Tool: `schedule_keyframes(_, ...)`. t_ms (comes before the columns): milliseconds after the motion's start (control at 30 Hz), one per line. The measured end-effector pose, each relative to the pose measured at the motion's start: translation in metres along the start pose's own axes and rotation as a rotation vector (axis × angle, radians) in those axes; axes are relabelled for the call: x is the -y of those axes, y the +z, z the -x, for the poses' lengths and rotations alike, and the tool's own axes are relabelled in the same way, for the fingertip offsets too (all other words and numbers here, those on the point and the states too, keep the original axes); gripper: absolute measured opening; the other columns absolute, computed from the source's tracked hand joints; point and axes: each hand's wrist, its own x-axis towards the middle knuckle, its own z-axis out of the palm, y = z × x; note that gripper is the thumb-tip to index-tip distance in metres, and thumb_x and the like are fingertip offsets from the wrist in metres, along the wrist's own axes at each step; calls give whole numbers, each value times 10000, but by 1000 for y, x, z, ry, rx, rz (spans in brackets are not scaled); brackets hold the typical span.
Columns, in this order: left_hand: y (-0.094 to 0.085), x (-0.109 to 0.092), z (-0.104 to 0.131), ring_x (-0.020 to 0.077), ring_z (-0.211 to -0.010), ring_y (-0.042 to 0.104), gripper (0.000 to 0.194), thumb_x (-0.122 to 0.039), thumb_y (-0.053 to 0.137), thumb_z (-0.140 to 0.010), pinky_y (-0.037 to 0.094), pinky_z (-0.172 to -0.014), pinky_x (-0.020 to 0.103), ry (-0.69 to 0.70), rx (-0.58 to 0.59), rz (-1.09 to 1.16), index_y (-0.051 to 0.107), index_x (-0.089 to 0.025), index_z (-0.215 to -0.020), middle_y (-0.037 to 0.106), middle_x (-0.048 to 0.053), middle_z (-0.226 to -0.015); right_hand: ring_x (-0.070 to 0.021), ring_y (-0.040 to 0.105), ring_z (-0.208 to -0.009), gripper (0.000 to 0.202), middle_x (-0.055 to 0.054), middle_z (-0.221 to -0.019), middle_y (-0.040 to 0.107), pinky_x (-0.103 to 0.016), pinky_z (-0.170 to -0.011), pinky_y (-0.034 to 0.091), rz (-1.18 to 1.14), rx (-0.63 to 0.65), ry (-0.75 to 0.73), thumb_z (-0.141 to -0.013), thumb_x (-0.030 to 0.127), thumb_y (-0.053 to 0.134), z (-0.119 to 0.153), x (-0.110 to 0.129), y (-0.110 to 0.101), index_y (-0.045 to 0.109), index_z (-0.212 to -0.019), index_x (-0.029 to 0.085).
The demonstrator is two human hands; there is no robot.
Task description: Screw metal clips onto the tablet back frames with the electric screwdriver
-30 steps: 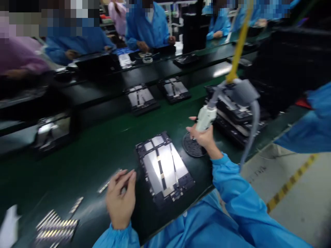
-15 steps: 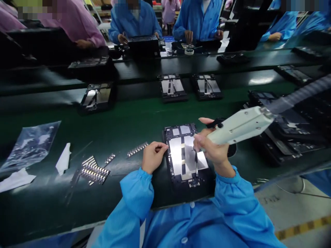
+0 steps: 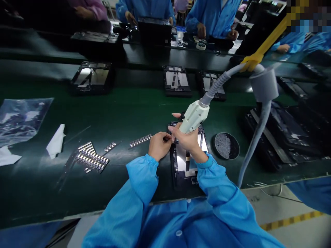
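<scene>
The right grip (image 3: 190, 141) held the pale driver (image 3: 194, 117) over the device (image 3: 181, 158), which lay flat on the surface (image 3: 116, 113), likely stiff but fragile, best taken by its dark edges. At its nine o'clock, the left grip (image 3: 158, 146) hid any contents; I couldn't tell.

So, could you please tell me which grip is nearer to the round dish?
Right: the right grip, holding the pale tool, is over the flat device, left of the round dish. The left grip is farther left, by the device's left edge.
</scene>
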Motion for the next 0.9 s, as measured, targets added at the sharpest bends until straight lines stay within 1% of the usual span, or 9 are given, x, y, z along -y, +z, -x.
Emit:
schedule_keyframes(100, -2, 2, -4, 113, -568, 568, 19, -157, 653, -680, 408, -533, 209, -58, 39, 39, 658, -151, -663, 632, -10, -601, -124, 516, -427, 341, 75, -500, 526, -307, -503, 499, 38, 3, 4, -728, 294, 687, 0, -6, 1, 618, -1048, 197)
schedule_keyframes(233, -3, 5, -12, 121, -475, 613, 51, -144, 681, -664, 434, -443, 182, -167, 138, 124, 640, -133, -693, 620, -11, -548, -124, 522, -427, 342, 75, -504, 527, -298, -494, 492, 41, 14, 11, -739, 281, 682, 0, -12, 2, 613, -1061, 190)
schedule_keyframes(300, -3, 6, -15, 133, -452, 624, 54, -127, 676, -672, 449, -423, 182, -199, 167, 154, 641, -127, -713, 624, -5, -542, -123, 520, -424, 335, 78, -496, 524, -293, -494, 486, 36, 16, 6, -732, 255, 687, -1, -14, 3, 612, -1052, 192)
schedule_keyframes(400, -3, 7, -16, 142, -469, 644, 55, -119, 677, -681, 469, -427, 181, -214, 168, 176, 645, -126, -725, 635, 0, -550, -123, 516, -413, 320, 79, -493, 526, -288, -483, 472, 30, 25, 5, -724, 230, 691, -1, -14, 3, 610, -1032, 197)
schedule_keyframes(533, -4, 5, -15, 132, -462, 638, 47, -113, 683, -678, 468, -424, 171, -220, 166, 185, 658, -126, -715, 639, -7, -548, -130, 516, -401, 273, 77, -490, 519, -299, -477, 476, 18, 46, 20, -733, 259, 690, -1, -13, 4, 607, -987, 205)
schedule_keyframes(633, -4, 1, -14, 129, -457, 627, 52, -74, 664, -666, 461, -428, 173, -213, 152, 169, 663, -124, -681, 632, -13, -528, -137, 533, -451, 213, 67, -500, 515, -309, -519, 505, 66, 38, 6, -731, 300, 701, 1, -16, 5, 600, -896, 211)
schedule_keyframes(733, -4, -3, -10, 144, -529, 652, 109, -34, 638, -652, 479, -476, 184, -177, 132, 135, 684, -127, -684, 659, -6, -554, -134, 542, -494, 208, 60, -527, 530, -318, -574, 530, 112, 54, -15, -714, 296, 725, 5, -21, 6, 589, -846, 210)
schedule_keyframes(833, -14, -2, 2, 156, -593, 672, 108, -73, 641, -690, 504, -544, 208, -136, 153, 92, 711, -154, -710, 693, 0, -608, -118, 542, -493, 192, 65, -544, 542, -317, -610, 535, 118, 50, -52, -723, 252, 717, 8, -25, 6, 589, -860, 207)
schedule_keyframes(900, -32, 5, 14, 169, -598, 672, 88, -137, 642, -732, 518, -587, 242, -129, 160, 50, 722, -170, -720, 700, 13, -629, -113, 536, -463, 182, 72, -526, 543, -306, -574, 523, 111, 54, -47, -741, 238, 701, 8, -26, 7, 588, -880, 205)
